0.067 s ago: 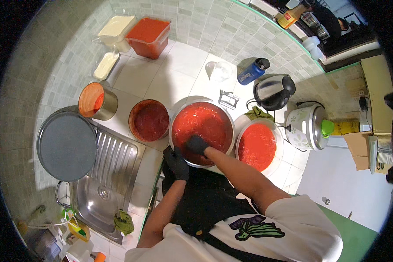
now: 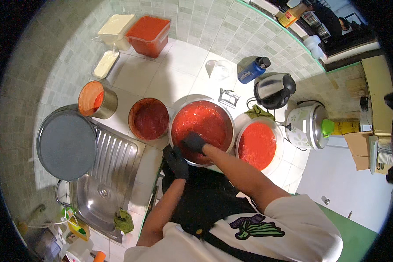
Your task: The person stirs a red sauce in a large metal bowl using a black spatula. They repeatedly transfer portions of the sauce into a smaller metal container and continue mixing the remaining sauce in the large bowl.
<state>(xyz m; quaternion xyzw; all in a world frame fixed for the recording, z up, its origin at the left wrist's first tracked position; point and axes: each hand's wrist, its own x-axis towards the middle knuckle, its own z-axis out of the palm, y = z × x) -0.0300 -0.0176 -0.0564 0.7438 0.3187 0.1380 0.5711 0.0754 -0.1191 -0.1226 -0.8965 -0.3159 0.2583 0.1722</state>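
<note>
A large metal bowl (image 2: 232,119) of red sauce (image 2: 214,122) stands in front of me. My left hand (image 2: 176,163), in a black glove, grips the bowl's near left rim. Down in the sauce is my right hand (image 2: 193,143), also black-gloved, toward the near left side; its fingers are hidden by the sauce and the back of the hand. Left of the bowl sits a brown-rimmed round pot (image 2: 134,114) with dark red sauce inside. To the right, a pale basin (image 2: 276,162) holds brighter red sauce.
Left lie a sauce-stained metal pot (image 2: 110,105), a round grey tray (image 2: 67,146) and a steel sink (image 2: 96,201). A tub of red sauce (image 2: 148,37) and pale tubs (image 2: 115,28) stand at the back. Rightward are a blue bottle (image 2: 251,72), a kettle (image 2: 270,91) and a rice cooker (image 2: 300,126).
My right hand has shifted slightly to the left within the sauce. The left hand stays at the bowl's rim.
</note>
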